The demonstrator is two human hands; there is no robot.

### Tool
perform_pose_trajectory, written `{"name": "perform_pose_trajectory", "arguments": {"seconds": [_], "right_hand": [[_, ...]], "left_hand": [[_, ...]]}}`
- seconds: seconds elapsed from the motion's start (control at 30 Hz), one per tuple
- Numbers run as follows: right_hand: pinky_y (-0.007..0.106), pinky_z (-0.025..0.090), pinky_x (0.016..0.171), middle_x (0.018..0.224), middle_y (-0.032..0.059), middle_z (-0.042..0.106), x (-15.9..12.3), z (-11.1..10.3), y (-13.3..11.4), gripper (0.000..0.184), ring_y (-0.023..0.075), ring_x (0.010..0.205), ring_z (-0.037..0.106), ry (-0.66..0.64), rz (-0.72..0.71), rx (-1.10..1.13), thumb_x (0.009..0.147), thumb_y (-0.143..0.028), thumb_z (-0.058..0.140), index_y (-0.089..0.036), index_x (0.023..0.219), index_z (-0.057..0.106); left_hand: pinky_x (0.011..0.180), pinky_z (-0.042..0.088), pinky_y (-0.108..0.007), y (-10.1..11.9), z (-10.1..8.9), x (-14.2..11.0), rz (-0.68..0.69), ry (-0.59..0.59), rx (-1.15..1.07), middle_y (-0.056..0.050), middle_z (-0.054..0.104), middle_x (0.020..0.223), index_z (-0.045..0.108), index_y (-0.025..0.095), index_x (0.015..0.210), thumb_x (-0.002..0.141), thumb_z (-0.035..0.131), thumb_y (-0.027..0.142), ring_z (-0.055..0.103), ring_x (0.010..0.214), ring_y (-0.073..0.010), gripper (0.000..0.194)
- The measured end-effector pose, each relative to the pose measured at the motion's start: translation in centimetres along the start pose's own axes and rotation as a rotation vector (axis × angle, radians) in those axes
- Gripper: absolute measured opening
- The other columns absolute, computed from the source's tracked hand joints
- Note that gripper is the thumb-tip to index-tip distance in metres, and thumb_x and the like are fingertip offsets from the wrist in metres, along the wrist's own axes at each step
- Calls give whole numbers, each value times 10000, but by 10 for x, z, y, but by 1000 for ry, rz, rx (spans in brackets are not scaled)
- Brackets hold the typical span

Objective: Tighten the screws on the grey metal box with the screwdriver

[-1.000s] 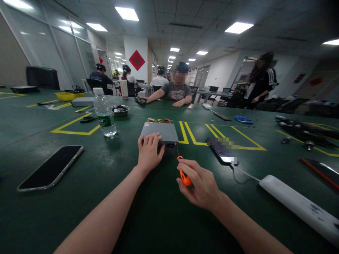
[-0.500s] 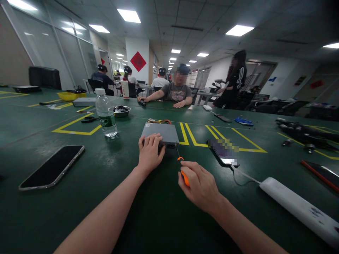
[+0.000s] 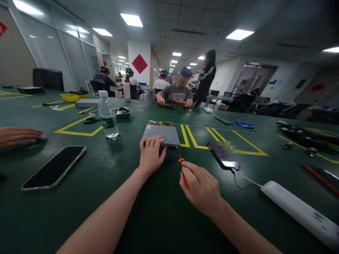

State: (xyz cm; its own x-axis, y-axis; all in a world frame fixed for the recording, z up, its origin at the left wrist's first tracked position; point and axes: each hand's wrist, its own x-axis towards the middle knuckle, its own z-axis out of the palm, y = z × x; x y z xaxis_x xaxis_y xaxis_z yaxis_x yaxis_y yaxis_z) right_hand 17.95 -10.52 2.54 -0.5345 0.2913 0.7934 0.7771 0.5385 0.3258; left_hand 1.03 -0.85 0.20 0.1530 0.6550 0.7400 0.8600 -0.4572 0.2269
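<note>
A flat grey metal box (image 3: 162, 134) with coloured wires at its far end lies on the green table (image 3: 159, 218). My left hand (image 3: 150, 155) rests on the box's near left corner, fingers curled over its edge. My right hand (image 3: 200, 187) is closed round an orange-handled screwdriver (image 3: 182, 167). The screwdriver's thin shaft points at the near face of the box.
A dark phone (image 3: 54, 167) lies at the left, a water bottle (image 3: 108, 114) behind it, a metal bowl (image 3: 121, 112) further back. A second phone (image 3: 224, 154) is wired to a white power strip (image 3: 299, 211) at the right. Another person's hand (image 3: 18, 135) rests at the far left. People sit opposite.
My right hand has turned on the screwdriver, so less of the orange handle shows. Another person's hand has come in at the left. The standing person has walked leftward in the background.
</note>
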Motion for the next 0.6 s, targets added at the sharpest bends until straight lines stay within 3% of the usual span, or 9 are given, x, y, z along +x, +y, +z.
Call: {"name": "perform_pose_trajectory", "arguments": {"seconds": [0.2, 0.43, 0.6], "right_hand": [[234, 420, 604, 736, 34, 624, 4, -7, 6, 84, 116, 619, 563, 7, 7, -104, 820, -197, 582, -165, 883, 535], [272, 402, 660, 871, 84, 639, 9, -6, -4, 61, 148, 690, 562, -44, 46, -113, 820, -146, 521, -138, 873, 549], [258, 333, 545, 612, 1, 562, 12, -10, 5, 61, 116, 524, 466, -7, 84, -156, 840, -195, 538, -154, 795, 532]], "left_hand": [[1055, 160, -445, -1, 1, 0, -3, -3, 4, -49, 541, 1225, 502, 229, 1061, 812, 481, 294, 434, 1167, -218, 258], [1051, 173, -445, 0, 0, 0, -2, 3, -7, -51, 553, 1210, 509, 234, 1060, 809, 487, 285, 444, 1159, -216, 257], [1048, 181, -450, 0, 0, 0, -1, 5, -6, -53, 558, 1198, 512, 230, 1056, 811, 485, 289, 445, 1157, -219, 253]]}}
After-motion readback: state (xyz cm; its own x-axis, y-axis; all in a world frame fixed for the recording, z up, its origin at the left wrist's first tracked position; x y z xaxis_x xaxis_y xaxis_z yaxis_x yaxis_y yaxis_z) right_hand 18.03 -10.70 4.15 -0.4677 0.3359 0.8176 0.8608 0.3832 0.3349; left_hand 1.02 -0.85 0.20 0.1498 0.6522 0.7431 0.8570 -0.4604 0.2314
